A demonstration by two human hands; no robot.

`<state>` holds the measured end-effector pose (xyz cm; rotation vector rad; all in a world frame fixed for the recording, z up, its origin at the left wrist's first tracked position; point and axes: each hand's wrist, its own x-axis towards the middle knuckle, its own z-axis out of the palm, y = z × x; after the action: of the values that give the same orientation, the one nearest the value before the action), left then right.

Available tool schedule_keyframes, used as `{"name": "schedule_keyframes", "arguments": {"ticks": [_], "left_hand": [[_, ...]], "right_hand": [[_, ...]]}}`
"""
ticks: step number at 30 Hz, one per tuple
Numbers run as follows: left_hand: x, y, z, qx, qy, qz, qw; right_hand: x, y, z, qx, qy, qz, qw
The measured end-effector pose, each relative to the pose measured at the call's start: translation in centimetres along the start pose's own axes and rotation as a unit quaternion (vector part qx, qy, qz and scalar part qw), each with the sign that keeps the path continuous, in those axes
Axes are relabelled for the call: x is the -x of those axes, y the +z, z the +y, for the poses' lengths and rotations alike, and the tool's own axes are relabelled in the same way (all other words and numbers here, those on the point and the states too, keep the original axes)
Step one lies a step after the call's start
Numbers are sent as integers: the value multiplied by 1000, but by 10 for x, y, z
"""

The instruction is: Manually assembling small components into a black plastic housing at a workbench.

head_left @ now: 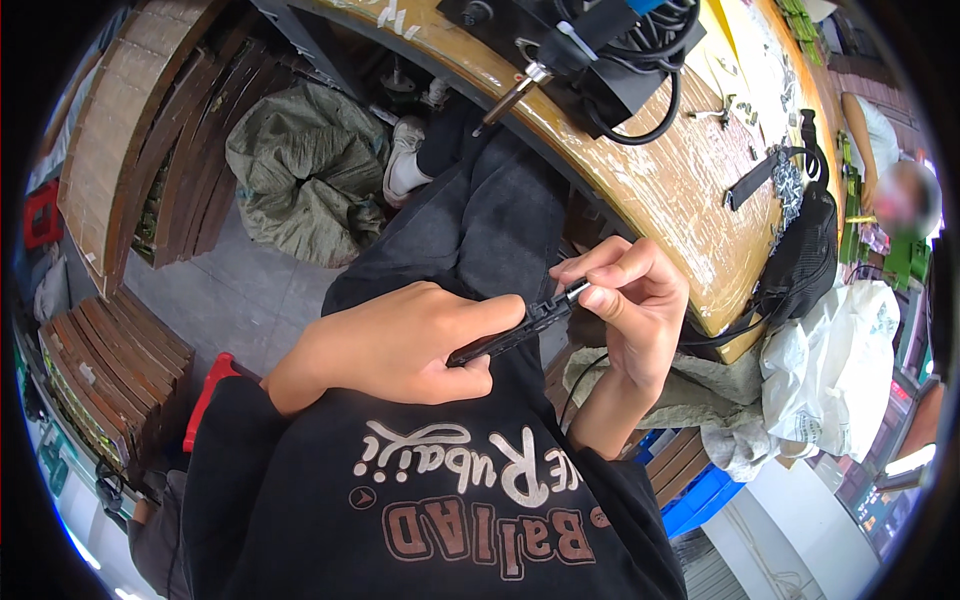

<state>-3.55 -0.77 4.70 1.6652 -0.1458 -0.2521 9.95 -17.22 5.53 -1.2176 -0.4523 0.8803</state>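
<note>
Over the lap, near the wooden bench (640,190), the left hand (400,340) is closed around a slim black tool (500,340); the right hand (630,300) pinches its small metal tip (576,291) with 2 fingers. It looks light and rigid (the tip probably delicate), best gripped mid-body.

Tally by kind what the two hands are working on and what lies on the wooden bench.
Black handled tool, in both hands: 1
Soldering iron on the bench: 1
Black bag at the bench edge: 1
Black strap: 1
Total: 4
</note>
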Motion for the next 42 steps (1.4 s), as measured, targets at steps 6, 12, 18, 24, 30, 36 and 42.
{"name": "schedule_keyframes", "arguments": {"ticks": [6,12,18,24,30,36,42], "left_hand": [[5,-5,-5,-6,-9,6,1000],[-10,5,-47,340,82,21,936],[-20,11,-59,558,38,-119,820],[-14,9,-67,699,40,-57,711],[-10,-5,-69,627,-17,7,779],[-17,-6,-61,418,-23,257,871],[-23,-12,-66,270,17,409,872]], "right_hand": [[-6,14,-2,77,-2,19,997],[-18,7,15,23,-109,-112,988],[-23,16,35,-33,-102,-137,985],[-28,22,42,4,-79,-96,992],[-31,22,50,60,-76,-64,993],[-29,27,49,82,73,45,993],[-19,24,49,47,219,-139,965]]}}
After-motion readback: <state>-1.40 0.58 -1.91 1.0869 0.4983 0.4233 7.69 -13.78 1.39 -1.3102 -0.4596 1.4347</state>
